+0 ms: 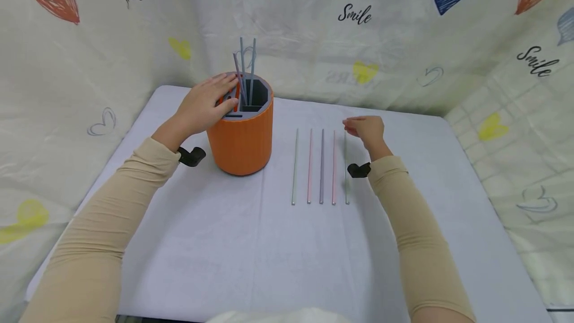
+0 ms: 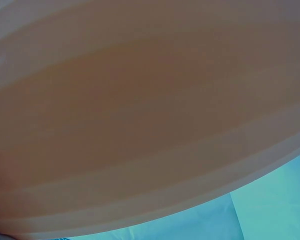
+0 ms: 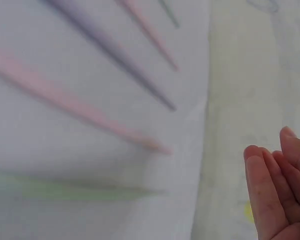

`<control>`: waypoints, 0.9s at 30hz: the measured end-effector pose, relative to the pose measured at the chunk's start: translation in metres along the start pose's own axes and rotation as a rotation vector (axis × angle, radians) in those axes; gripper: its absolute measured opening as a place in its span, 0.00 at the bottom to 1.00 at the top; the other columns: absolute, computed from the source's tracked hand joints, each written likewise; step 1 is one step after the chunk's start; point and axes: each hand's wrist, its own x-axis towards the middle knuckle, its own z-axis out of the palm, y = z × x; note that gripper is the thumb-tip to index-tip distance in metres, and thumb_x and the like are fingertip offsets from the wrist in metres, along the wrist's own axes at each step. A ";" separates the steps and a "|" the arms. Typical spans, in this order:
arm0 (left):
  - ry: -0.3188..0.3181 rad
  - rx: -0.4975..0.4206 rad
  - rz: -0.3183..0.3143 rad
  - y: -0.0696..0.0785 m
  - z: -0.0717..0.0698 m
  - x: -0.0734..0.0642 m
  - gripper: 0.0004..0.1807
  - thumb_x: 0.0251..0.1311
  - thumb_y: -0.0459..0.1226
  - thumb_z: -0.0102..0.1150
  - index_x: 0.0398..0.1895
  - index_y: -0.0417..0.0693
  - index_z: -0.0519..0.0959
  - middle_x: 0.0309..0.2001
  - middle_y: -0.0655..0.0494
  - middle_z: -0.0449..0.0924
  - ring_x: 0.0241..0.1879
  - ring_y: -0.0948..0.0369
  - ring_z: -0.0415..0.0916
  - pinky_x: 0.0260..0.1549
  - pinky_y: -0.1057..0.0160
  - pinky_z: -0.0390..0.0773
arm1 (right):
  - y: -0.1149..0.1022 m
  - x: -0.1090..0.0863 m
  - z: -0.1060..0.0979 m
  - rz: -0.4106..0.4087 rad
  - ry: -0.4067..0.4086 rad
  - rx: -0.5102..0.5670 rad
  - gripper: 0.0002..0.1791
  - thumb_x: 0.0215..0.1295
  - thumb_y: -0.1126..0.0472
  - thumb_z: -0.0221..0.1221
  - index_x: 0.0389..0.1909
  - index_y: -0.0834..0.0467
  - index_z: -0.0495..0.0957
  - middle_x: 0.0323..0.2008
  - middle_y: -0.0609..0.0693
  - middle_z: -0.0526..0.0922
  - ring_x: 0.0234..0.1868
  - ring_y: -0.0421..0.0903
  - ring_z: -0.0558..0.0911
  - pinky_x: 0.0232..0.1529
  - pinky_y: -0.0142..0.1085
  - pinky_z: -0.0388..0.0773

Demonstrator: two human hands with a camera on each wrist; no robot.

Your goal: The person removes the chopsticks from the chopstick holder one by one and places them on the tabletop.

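My left hand [image 1: 207, 100] rests on the left side of the top of an orange round desk organizer [image 1: 239, 143], fingers stretched over its grey divided insert. Its ribbed wall [image 2: 150, 115] fills most of the left wrist view. Three thin grey-blue sticks [image 1: 253, 64] stand in its dark compartment. To the right, my right hand [image 1: 366, 129] hovers by the far end of the rightmost green stick [image 1: 346, 178], thumb and fingers bent loosely with nothing between them. In the right wrist view its fingers [image 3: 267, 195] appear beyond the tips of the sticks.
Several thin sticks lie side by side on the white table [image 1: 269, 258]: a green stick [image 1: 294, 173], a pink stick [image 1: 310, 173], a grey-purple stick [image 1: 322, 173] and another pink stick [image 1: 334, 173]. A printed curtain [image 1: 309, 34] hangs behind the table and along its sides.
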 end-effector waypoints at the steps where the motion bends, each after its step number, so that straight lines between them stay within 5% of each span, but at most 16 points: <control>1: 0.000 0.000 0.000 0.000 -0.001 0.000 0.32 0.69 0.50 0.35 0.72 0.44 0.52 0.73 0.51 0.47 0.73 0.53 0.41 0.72 0.53 0.42 | -0.010 -0.004 0.006 -0.021 -0.017 0.043 0.19 0.52 0.68 0.65 0.46 0.72 0.78 0.20 0.45 0.85 0.26 0.39 0.85 0.36 0.31 0.82; 5: 0.002 0.001 -0.004 -0.001 -0.002 -0.001 0.32 0.69 0.50 0.35 0.72 0.44 0.52 0.73 0.51 0.47 0.73 0.52 0.40 0.71 0.52 0.42 | -0.046 -0.019 0.032 -0.072 -0.099 0.113 0.20 0.53 0.68 0.64 0.47 0.72 0.78 0.24 0.47 0.85 0.30 0.41 0.85 0.41 0.32 0.82; 14: -0.002 0.009 -0.008 0.001 0.000 0.001 0.32 0.69 0.50 0.36 0.72 0.46 0.52 0.73 0.51 0.48 0.73 0.53 0.41 0.72 0.52 0.41 | -0.094 -0.042 0.085 -0.182 -0.239 0.093 0.18 0.51 0.62 0.67 0.45 0.62 0.82 0.38 0.51 0.86 0.42 0.46 0.84 0.47 0.33 0.80; 27: -0.010 0.005 -0.010 0.002 -0.001 0.001 0.32 0.69 0.50 0.36 0.72 0.44 0.52 0.73 0.50 0.47 0.73 0.52 0.40 0.71 0.51 0.41 | -0.138 -0.057 0.135 -0.260 -0.285 0.107 0.18 0.50 0.59 0.68 0.44 0.57 0.84 0.44 0.51 0.84 0.44 0.43 0.84 0.46 0.30 0.80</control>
